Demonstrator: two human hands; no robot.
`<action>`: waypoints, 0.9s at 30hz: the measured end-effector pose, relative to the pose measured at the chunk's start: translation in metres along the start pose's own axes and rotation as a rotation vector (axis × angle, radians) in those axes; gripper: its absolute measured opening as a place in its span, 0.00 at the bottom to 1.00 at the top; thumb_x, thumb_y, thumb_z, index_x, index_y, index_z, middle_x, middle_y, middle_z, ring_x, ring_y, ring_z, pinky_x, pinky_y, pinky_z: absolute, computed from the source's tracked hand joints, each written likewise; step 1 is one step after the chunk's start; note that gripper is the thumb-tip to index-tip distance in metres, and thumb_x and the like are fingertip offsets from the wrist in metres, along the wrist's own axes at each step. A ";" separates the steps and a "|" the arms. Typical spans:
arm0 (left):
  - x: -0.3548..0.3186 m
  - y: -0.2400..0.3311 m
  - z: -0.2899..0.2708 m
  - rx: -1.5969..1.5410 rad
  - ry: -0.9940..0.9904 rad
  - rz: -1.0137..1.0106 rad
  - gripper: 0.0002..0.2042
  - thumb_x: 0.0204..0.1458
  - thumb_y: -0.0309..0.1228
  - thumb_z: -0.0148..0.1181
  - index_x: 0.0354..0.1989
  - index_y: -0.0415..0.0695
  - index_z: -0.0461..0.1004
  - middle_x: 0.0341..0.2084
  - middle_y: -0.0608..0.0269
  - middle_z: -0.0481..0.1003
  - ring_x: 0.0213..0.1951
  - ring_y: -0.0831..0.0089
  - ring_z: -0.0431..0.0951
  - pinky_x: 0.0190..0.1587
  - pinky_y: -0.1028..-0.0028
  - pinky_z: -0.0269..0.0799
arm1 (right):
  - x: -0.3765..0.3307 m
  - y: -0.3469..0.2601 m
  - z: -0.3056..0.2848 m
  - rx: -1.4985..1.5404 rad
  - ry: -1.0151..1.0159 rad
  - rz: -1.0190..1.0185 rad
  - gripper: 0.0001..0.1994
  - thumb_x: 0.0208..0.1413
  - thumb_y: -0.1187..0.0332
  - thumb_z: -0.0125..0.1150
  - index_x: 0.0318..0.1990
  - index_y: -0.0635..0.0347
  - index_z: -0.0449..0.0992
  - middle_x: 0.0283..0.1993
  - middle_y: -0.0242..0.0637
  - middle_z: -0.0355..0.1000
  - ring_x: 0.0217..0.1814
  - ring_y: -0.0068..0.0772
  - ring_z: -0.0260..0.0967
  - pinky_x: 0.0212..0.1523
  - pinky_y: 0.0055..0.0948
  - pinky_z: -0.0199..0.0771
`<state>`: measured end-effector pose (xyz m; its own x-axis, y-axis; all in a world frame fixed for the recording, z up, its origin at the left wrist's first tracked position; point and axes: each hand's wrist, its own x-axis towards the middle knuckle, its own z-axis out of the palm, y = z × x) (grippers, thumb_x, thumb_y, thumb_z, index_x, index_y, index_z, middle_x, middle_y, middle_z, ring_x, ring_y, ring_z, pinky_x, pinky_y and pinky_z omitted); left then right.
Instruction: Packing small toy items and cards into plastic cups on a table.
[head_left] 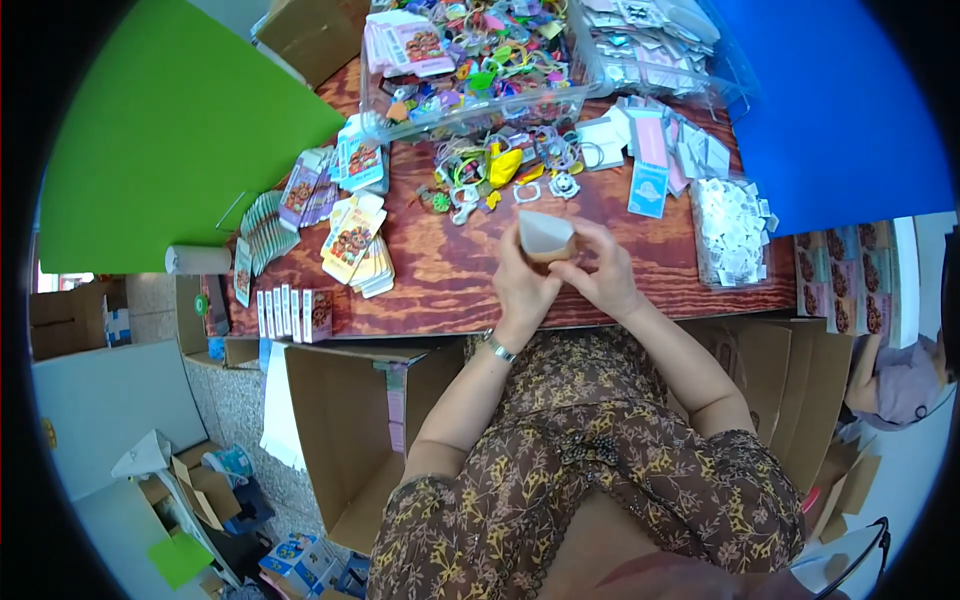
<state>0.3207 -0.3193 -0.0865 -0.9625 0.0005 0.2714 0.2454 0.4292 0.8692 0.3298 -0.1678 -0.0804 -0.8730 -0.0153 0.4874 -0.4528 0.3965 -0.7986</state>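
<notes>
Above the table's near edge, my two hands hold a small folded card piece, maybe a flattened little carton, whitish on the face that shows. My left hand is wrapped round its left side. My right hand grips its right side and lower edge, the thumbs close together there. The fingers hide part of it. Just beyond lies a loose heap of small plastic trinkets with a yellow piece among them. A blue card box and a pink one lie to the right.
Behind stand clear bins of trinkets and of white packets. On the left are fanned flat cartons and a row of small boxes. A clear tub holds small white pieces. Cardboard boxes stand below the table edge.
</notes>
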 end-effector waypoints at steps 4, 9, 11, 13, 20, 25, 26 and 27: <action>-0.004 -0.005 0.017 0.054 0.023 0.151 0.44 0.40 0.29 0.77 0.65 0.42 0.56 0.50 0.49 0.75 0.42 0.56 0.83 0.40 0.66 0.81 | -0.008 0.006 -0.003 -0.126 0.123 -0.084 0.26 0.48 0.70 0.77 0.53 0.61 0.71 0.53 0.48 0.75 0.48 0.41 0.79 0.40 0.34 0.82; -0.002 -0.006 0.013 0.177 0.045 0.297 0.39 0.39 0.26 0.76 0.60 0.42 0.60 0.49 0.48 0.75 0.43 0.52 0.81 0.41 0.64 0.80 | -0.007 0.002 -0.010 -0.206 -0.004 -0.054 0.17 0.50 0.71 0.73 0.48 0.60 0.77 0.48 0.43 0.77 0.41 0.40 0.79 0.40 0.35 0.80; -0.004 -0.008 0.013 0.199 0.016 0.332 0.37 0.38 0.26 0.75 0.58 0.41 0.62 0.49 0.48 0.74 0.45 0.51 0.79 0.42 0.63 0.80 | -0.006 0.006 -0.019 -0.203 -0.078 -0.065 0.17 0.50 0.71 0.73 0.48 0.60 0.77 0.48 0.43 0.77 0.42 0.41 0.79 0.40 0.34 0.80; -0.006 -0.010 0.014 0.139 0.010 0.336 0.35 0.36 0.25 0.75 0.57 0.41 0.64 0.53 0.41 0.70 0.50 0.45 0.76 0.44 0.58 0.78 | 0.000 -0.003 -0.023 -0.200 -0.154 -0.078 0.16 0.51 0.72 0.72 0.48 0.60 0.78 0.47 0.42 0.77 0.42 0.42 0.78 0.41 0.34 0.80; -0.010 0.001 0.007 0.186 -0.008 0.390 0.35 0.38 0.29 0.77 0.57 0.42 0.64 0.56 0.42 0.68 0.51 0.44 0.75 0.48 0.56 0.77 | 0.026 -0.009 -0.045 0.251 -0.127 0.370 0.09 0.63 0.69 0.61 0.46 0.63 0.79 0.43 0.33 0.78 0.43 0.23 0.74 0.42 0.26 0.76; -0.006 -0.004 0.006 0.162 -0.022 0.423 0.41 0.40 0.32 0.79 0.61 0.38 0.57 0.52 0.42 0.71 0.48 0.46 0.78 0.46 0.59 0.77 | 0.044 -0.028 -0.050 0.195 -0.382 0.430 0.09 0.64 0.71 0.60 0.48 0.64 0.78 0.44 0.34 0.77 0.45 0.23 0.75 0.44 0.26 0.76; -0.007 -0.004 0.006 0.164 -0.017 0.421 0.41 0.40 0.32 0.79 0.61 0.38 0.57 0.52 0.42 0.71 0.48 0.46 0.78 0.46 0.59 0.77 | 0.043 -0.029 -0.049 0.196 -0.387 0.428 0.09 0.64 0.71 0.60 0.48 0.64 0.78 0.44 0.34 0.77 0.45 0.23 0.75 0.44 0.26 0.76; -0.008 -0.004 0.006 0.170 -0.020 0.398 0.43 0.40 0.32 0.79 0.62 0.37 0.55 0.51 0.42 0.72 0.47 0.46 0.78 0.45 0.59 0.78 | 0.043 -0.031 -0.048 -0.032 -0.367 0.223 0.09 0.62 0.72 0.62 0.48 0.62 0.78 0.43 0.35 0.76 0.43 0.28 0.75 0.41 0.27 0.76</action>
<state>0.3269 -0.3158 -0.0950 -0.7988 0.2127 0.5627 0.5772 0.5346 0.6173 0.3152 -0.1364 -0.0182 -0.9581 -0.2491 0.1415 -0.2448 0.4556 -0.8559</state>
